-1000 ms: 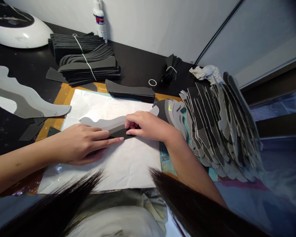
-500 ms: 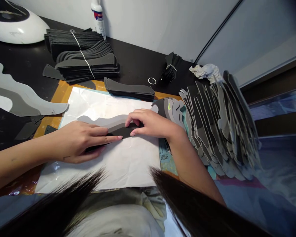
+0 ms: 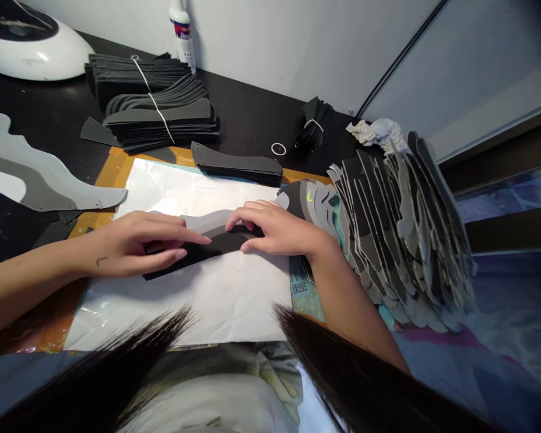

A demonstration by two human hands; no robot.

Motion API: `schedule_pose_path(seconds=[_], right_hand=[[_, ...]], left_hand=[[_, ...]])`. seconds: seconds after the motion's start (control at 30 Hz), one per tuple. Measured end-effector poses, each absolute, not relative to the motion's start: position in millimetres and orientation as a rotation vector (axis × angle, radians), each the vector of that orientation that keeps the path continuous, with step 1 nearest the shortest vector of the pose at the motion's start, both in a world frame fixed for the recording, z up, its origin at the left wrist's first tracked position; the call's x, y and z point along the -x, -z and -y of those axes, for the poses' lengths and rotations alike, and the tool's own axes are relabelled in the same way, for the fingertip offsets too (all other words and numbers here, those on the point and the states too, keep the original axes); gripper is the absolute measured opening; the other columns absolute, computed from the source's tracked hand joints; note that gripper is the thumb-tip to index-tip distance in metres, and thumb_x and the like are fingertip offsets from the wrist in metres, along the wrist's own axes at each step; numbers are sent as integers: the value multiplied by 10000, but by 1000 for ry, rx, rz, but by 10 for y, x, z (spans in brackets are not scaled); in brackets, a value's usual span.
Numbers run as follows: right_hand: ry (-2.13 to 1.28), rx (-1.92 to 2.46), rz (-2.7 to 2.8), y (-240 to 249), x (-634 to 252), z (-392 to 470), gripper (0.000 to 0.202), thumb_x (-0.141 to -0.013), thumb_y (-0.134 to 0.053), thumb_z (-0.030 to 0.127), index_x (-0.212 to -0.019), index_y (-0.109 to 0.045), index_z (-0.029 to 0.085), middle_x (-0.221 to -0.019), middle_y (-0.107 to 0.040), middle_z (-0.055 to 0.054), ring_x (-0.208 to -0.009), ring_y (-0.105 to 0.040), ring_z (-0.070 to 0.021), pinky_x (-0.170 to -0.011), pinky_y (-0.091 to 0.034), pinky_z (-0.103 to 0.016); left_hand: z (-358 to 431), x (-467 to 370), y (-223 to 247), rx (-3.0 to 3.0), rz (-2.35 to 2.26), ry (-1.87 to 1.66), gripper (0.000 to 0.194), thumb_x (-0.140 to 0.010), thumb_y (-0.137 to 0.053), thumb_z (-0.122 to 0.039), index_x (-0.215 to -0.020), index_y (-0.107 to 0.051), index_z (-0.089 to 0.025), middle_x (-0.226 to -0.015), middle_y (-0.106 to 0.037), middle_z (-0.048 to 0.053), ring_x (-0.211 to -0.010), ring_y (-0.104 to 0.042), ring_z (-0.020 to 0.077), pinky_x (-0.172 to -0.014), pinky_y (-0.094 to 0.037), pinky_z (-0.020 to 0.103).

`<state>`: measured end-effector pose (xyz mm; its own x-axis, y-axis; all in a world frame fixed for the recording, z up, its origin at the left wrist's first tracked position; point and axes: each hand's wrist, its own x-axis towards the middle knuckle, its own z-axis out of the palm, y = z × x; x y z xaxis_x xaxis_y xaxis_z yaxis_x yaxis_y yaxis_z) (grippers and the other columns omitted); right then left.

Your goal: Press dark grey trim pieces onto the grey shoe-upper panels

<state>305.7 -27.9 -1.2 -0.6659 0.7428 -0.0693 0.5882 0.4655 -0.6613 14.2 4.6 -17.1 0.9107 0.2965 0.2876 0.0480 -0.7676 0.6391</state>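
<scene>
A layered shoe-upper piece (image 3: pixel 202 251) in light grey, mid grey and black lies across a white paper sheet (image 3: pixel 234 300). My left hand (image 3: pixel 144 243) rests over its left part, fingers loosely apart, the stretched index fingertip touching the black strip and the thumb near the lower edge. Bent fingers of my right hand (image 3: pixel 275 228) press on the piece's right part, with the thumb at its lower edge. Both hands hide portions of it. Just beyond the paper lies a short stack of black strips (image 3: pixel 237 163).
Tied bundles of black pieces (image 3: pixel 157 114) sit at the back left near a white bottle (image 3: pixel 181 36). Large grey shoe-upper pieces (image 3: pixel 49 174) lie at left. A tall leaning stack of grey pieces (image 3: pixel 388 234) stands at right, by crumpled tissue (image 3: pixel 379 133) and a small banded bundle (image 3: pixel 313 123).
My left hand has shifted up and slightly left, its fingers lifting and spreading, uncovering more of the black strip's lower edge. My right hand stays almost in place.
</scene>
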Motion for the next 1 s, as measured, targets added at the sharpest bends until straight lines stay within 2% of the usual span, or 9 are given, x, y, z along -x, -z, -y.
schedule_pose_path(seconds=[0.13, 0.23, 0.33, 0.5, 0.63, 0.73, 0.83, 0.9, 1.0], right_hand=[[-841, 1219, 2320, 9, -3055, 288, 366, -932, -673, 448, -1219, -634, 225, -1101, -610, -63, -1018, -561, -226, -927, -441, -372], [-632, 1298, 2425, 36, -3026, 328, 554, -827, -783, 498, -1292, -606, 254, -1332, -554, -95, -1264, -470, -301, -1104, -342, -479], [-603, 1263, 2518, 60, -2989, 353, 676, -736, -870, 450, -1305, -574, 238, -1418, -515, -112, -1352, -418, -310, -1158, -293, -475], [-800, 1340, 2349, 16, -2954, 359, 554, -740, -861, 364, -1183, -553, 238, -1182, -647, -62, -1077, -597, -249, -935, -456, -377], [-819, 1487, 2147, -20, -2967, 365, 403, -842, -751, 350, -1187, -558, 273, -1086, -678, -23, -949, -628, -220, -807, -465, -330], [-709, 1513, 1963, -6, -2998, 340, 366, -862, -711, 343, -1197, -584, 271, -1132, -690, -39, -996, -642, -235, -867, -475, -362], [-751, 1441, 1816, 22, -3023, 305, 410, -882, -681, 345, -1272, -581, 262, -1266, -668, -59, -1139, -629, -247, -957, -482, -377], [-809, 1422, 1783, 32, -3023, 297, 460, -893, -669, 353, -1332, -566, 263, -1346, -639, -61, -1226, -601, -251, -1006, -475, -381], [-833, 1441, 1797, 26, -3001, 314, 483, -900, -662, 359, -1365, -562, 276, -1382, -628, -53, -1278, -580, -261, -1041, -469, -399]], left_hand=[[-101, -63, 165, -2156, -520, -865, 220, -937, -619, -134, -1052, -783, -225, -736, -664, 11, -615, -573, 92, -550, -418, 183], [-130, 11, 233, -1882, -726, -1056, 136, -914, -680, -184, -956, -807, -209, -732, -666, 32, -574, -500, 83, -488, -343, 191], [-170, 51, 311, -1671, -745, -1131, 114, -896, -714, -221, -943, -809, -180, -643, -600, 26, -509, -386, 67, -449, -260, 197], [-191, 19, 297, -1601, -816, -1241, 110, -887, -711, -220, -930, -791, -158, -671, -586, 17, -554, -414, 76, -496, -285, 208], [-215, -8, 233, -1576, -997, -1313, 183, -893, -710, -201, -1070, -732, -161, -761, -547, -9, -695, -454, 86, -618, -340, 191], [-274, -2, 241, -1474, -902, -1273, 291, -925, -669, -359, -1128, -659, -151, -770, -553, -7, -716, -483, 113, -655, -381, 209], [-300, 4, 248, -1646, -914, -1043, 423, -931, -605, -550, -1038, -669, -146, -877, -632, 43, -822, -543, 171, -761, -434, 273], [-273, 2, 223, -1908, -995, -920, 431, -920, -611, -580, -940, -703, -160, -936, -662, 50, -912, -544, 199, -846, -416, 297], [-198, -1, 162, -2117, -1032, -855, 395, -929, -614, -538, -812, -724, -177, -853, -661, 27, -895, -539, 200, -856, -392, 298]])
